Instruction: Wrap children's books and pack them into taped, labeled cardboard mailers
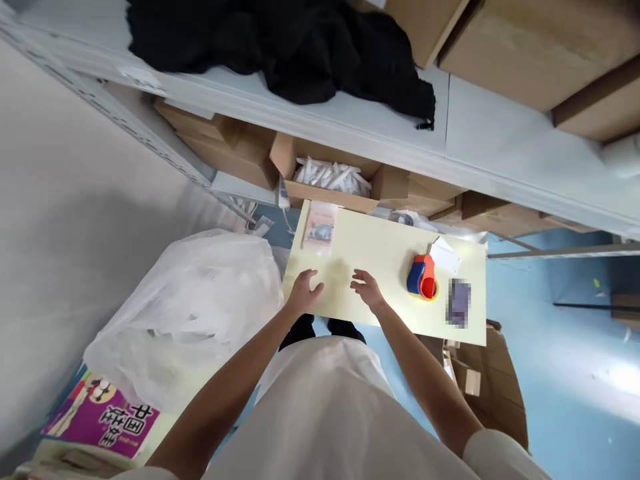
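My left hand is over the near left part of a pale yellow table, fingers apart and holding nothing. Across from it, my right hand is also empty, its fingers spread and pointing left. Bare tabletop shows between the two. Beyond my left hand lies a clear plastic packet with a pinkish printed piece inside. To the right of my right hand sits a red and blue tape dispenser. Behind it are white cards, and a blurred-out purple item lies at the right.
An open cardboard box of white tube-like pieces stands behind the table, under a grey shelf bearing black cloth. A large white plastic bag bulges at the left, above a purple printed box. Brown cardboard lies at the lower right.
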The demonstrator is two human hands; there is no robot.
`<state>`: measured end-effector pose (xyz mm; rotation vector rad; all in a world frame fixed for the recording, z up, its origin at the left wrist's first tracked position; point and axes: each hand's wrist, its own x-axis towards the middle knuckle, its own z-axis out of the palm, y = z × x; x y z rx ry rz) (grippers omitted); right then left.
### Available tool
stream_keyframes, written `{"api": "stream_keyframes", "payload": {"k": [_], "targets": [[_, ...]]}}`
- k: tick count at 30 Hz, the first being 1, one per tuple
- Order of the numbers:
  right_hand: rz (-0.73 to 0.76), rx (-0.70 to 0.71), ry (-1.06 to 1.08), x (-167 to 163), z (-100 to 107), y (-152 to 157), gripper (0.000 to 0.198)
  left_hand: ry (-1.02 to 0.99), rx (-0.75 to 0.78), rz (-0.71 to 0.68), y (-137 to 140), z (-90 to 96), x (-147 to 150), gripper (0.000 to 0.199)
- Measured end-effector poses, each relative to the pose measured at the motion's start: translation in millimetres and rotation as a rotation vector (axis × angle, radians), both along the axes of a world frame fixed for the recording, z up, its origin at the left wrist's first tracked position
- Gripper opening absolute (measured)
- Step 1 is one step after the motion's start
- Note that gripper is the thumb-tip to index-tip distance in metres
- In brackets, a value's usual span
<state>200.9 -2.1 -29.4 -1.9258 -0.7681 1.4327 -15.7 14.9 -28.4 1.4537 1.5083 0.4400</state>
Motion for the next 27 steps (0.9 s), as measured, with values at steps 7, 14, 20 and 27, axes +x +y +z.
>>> {"api": "stream_keyframes", "payload": {"k": [7, 14, 20, 27], "targets": [[0.273, 0.079, 0.092, 0.9, 37.3, -19.1, 0.039, -0.096, -0.062, 0.137, -60.6, 37.7, -9.0, 0.043], [0.720, 0.111, 0.145, -42.1, 37.5, -19.6, 0.037, -0.057, 0.050, 0.588, -179.1, 63.3, -21.7, 0.042], [1.030, 0.162, 0.301, -119.0, 52.8, -60.5, 0.034, 0.069, 0.040, 0.906, -302.6, 89.1, -49.3, 0.044], [1.538, 0.100, 0.410, -220.2, 57.0, -146.3, 0.030, 0.086, -0.124, 1.216, -437.8, 90.1, -84.0, 0.057]]}}
